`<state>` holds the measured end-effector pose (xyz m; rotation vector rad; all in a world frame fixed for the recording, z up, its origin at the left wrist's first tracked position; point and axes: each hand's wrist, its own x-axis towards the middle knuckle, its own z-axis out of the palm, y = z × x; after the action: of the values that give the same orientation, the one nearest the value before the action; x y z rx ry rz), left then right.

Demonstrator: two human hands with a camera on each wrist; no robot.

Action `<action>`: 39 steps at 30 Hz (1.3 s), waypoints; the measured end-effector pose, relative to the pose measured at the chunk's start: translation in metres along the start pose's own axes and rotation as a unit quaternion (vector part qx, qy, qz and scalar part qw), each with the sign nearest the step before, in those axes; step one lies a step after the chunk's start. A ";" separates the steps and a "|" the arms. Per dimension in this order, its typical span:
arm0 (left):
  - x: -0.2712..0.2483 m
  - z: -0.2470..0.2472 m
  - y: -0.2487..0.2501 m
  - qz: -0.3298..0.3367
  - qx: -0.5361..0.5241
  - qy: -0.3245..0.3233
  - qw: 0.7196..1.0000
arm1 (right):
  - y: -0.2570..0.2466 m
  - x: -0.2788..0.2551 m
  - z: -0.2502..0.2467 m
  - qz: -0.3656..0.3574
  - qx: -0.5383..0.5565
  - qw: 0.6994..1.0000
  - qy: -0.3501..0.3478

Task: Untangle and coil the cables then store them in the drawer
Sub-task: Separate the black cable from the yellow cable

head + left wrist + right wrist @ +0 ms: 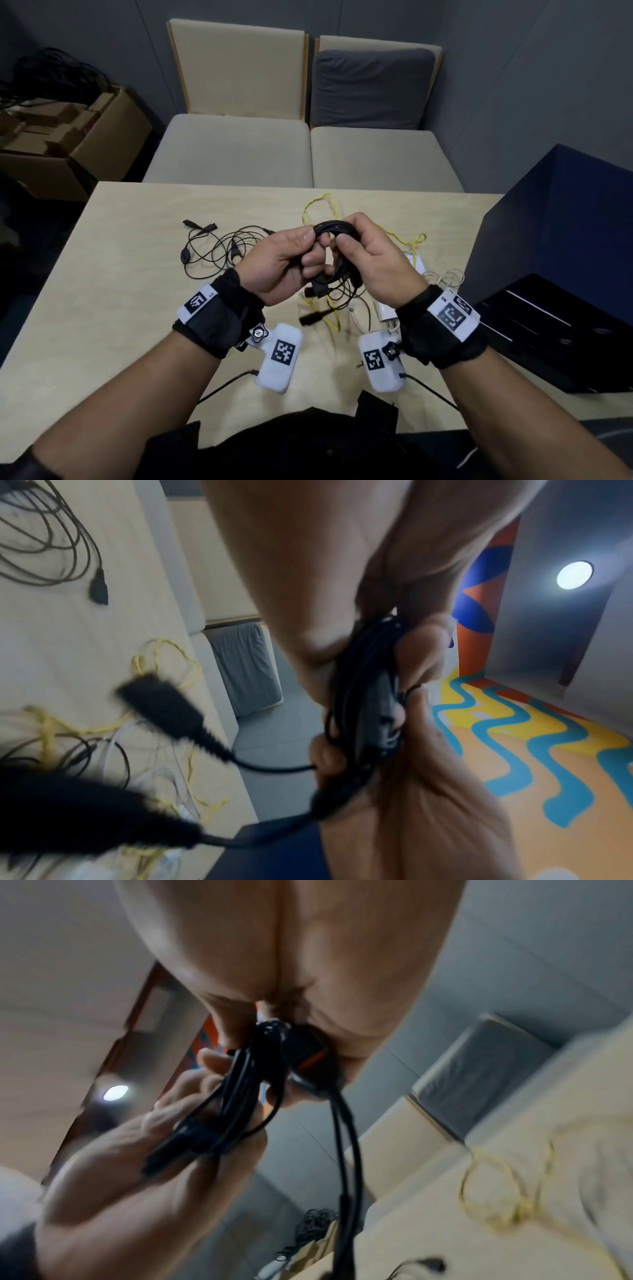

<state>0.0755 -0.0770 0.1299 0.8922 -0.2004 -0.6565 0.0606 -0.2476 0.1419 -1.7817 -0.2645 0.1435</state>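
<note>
Above the table's middle, both hands hold one coiled black cable [334, 229]. My left hand [310, 248] pinches the coil's left side between thumb and curled fingers. My right hand [349, 236] grips the right side. Two black plugs [318, 291] dangle below the coil, blurred in the left wrist view [164, 710]. The right wrist view shows the coil [260, 1069] bunched between both hands. On the table lie a yellow cable [322, 205], a thin black cable [219, 250] and a white cable with charger [387, 315]. The black drawer [548, 329] stands pulled out at right.
The dark blue drawer cabinet [565, 240] takes up the table's [120, 274] right end. Two beige seats [308, 154] stand beyond the far edge. A cardboard box [68, 144] with more cables sits on the floor at far left.
</note>
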 end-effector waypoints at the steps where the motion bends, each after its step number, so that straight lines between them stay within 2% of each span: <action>1: -0.001 -0.002 -0.001 0.002 0.023 0.004 1.000 | -0.002 0.001 0.000 -0.008 -0.067 0.998 0.000; 4: -0.003 -0.003 0.003 -0.013 0.080 0.023 0.996 | -0.006 0.005 -0.002 -0.037 -0.225 0.974 -0.014; 6: -0.002 -0.003 0.008 -0.030 0.122 0.045 0.991 | -0.011 0.006 -0.003 -0.037 -0.304 0.951 -0.051; 9: 0.003 0.001 0.008 -0.009 0.212 0.058 0.975 | -0.016 0.008 -0.001 -0.036 -0.378 0.919 -0.103; 11: 0.005 0.006 0.004 0.016 0.200 0.070 0.977 | -0.018 0.011 0.000 -0.028 -0.362 0.926 -0.100; 14: 0.006 0.013 -0.002 0.056 0.131 0.106 0.984 | -0.013 0.013 -0.003 0.028 -0.174 0.983 -0.056; 17: 0.010 0.012 -0.005 0.101 0.067 0.136 0.983 | -0.001 0.005 -0.003 0.087 -0.042 0.995 -0.036; 21: 0.011 0.008 -0.009 0.118 0.031 0.144 0.982 | 0.008 0.000 -0.001 0.090 -0.037 0.995 -0.001; 22: 0.010 0.005 -0.010 0.109 0.045 0.136 0.984 | 0.007 0.000 -0.002 0.084 -0.061 0.995 0.003; 24: 0.008 0.000 -0.007 0.071 0.140 0.119 0.980 | 0.004 0.002 -0.005 0.068 -0.157 0.985 -0.005; 26: 0.006 -0.003 0.001 0.024 0.240 0.096 0.966 | 0.000 0.003 -0.009 0.060 -0.238 0.969 -0.034; 29: 0.006 0.001 0.018 -0.035 0.330 0.079 0.940 | -0.006 0.003 -0.010 0.041 -0.314 0.945 -0.079; 33: 0.009 0.003 0.026 -0.081 0.502 0.039 0.860 | -0.012 0.004 -0.010 0.025 -0.393 0.912 -0.117; 34: 0.009 0.003 0.023 -0.089 0.516 0.033 0.852 | -0.012 0.004 -0.010 0.027 -0.400 0.908 -0.125; 35: 0.009 0.002 0.019 -0.093 0.508 0.035 0.855 | -0.012 0.004 -0.010 0.030 -0.396 0.908 -0.132; 36: 0.009 0.000 0.015 -0.092 0.476 0.044 0.874 | -0.011 0.003 -0.011 0.034 -0.372 0.918 -0.133; 38: 0.010 -0.001 0.006 -0.068 0.381 0.072 0.919 | -0.004 0.002 -0.014 0.055 -0.254 0.960 -0.105; 39: 0.010 -0.001 0.002 -0.050 0.344 0.089 0.933 | 0.000 0.002 -0.016 0.065 -0.186 0.977 -0.078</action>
<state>0.0851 -0.0814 0.1301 1.6410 -0.2271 -0.5986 0.0660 -0.2623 0.1457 -2.1646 -0.3028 0.3474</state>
